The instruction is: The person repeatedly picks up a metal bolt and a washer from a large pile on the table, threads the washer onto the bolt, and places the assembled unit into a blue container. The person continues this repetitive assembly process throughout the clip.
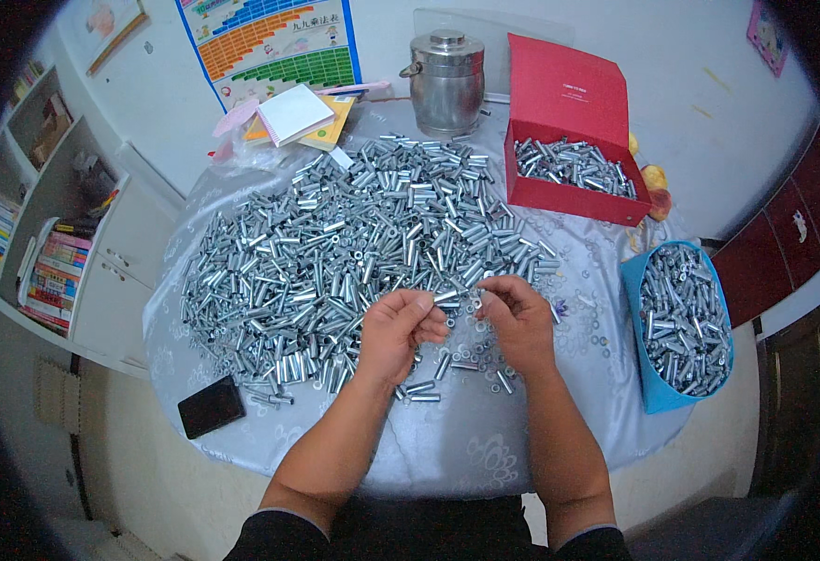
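Over the near side of the heap of metal tubes (335,252), the left hand (397,329) was half-curled, a short tube (445,296) at its fingertips; whether gripped, could not tell. Right hand (520,323) just beside it, thumb and forefinger pinched on a small metal piece (476,301). Heap spread across the cloth-covered desk (429,449). Black phone (211,408) lay near left; tube-filled blue bin (644,369) stood right, open red box (569,198) far right, lidded steel canister (446,86) at the far side.

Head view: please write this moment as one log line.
left hand: holds metal tube | right hand: pinches small metal part | tube pile: on tablecloth | red box, blue bin: hold parts
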Demonstrator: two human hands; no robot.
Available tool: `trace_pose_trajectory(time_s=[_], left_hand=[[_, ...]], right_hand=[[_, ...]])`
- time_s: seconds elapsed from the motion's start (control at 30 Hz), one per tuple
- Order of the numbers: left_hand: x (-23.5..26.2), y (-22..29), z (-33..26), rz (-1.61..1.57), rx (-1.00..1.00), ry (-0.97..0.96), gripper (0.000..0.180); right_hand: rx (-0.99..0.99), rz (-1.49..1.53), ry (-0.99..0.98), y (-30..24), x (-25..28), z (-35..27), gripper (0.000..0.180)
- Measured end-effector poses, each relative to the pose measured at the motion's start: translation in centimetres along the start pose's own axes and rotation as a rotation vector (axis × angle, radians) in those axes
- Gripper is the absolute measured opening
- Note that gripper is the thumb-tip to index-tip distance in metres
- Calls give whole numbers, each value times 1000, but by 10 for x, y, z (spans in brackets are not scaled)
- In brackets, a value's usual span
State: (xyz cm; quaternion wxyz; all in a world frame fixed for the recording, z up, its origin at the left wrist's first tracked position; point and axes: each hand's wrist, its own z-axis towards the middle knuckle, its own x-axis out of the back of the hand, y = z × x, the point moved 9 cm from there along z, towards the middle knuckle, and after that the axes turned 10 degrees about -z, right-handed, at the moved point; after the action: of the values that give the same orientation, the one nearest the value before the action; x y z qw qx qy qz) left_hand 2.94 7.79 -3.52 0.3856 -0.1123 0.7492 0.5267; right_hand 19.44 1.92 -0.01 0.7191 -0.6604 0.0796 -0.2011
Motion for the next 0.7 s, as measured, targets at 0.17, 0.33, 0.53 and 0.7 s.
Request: trace_pose_trajectory(time_s=[0.17, 0.33, 0.53, 0.7], left_hand=[[-5, 0, -2, 14, 1, -42, 15], [-4, -1, -2, 28, 0, -51, 15], [-6, 2, -3, 47, -12, -57, 16], [-7, 4, -4, 92, -26, -56, 17]], right_hand=[[94, -54, -51, -12, -5, -2, 15], [104, -62, -72, -11, -6, -2, 15], [90, -45, -84, -13, -6, -3, 16], [81, -52, -91, -14, -8, -3, 16]])
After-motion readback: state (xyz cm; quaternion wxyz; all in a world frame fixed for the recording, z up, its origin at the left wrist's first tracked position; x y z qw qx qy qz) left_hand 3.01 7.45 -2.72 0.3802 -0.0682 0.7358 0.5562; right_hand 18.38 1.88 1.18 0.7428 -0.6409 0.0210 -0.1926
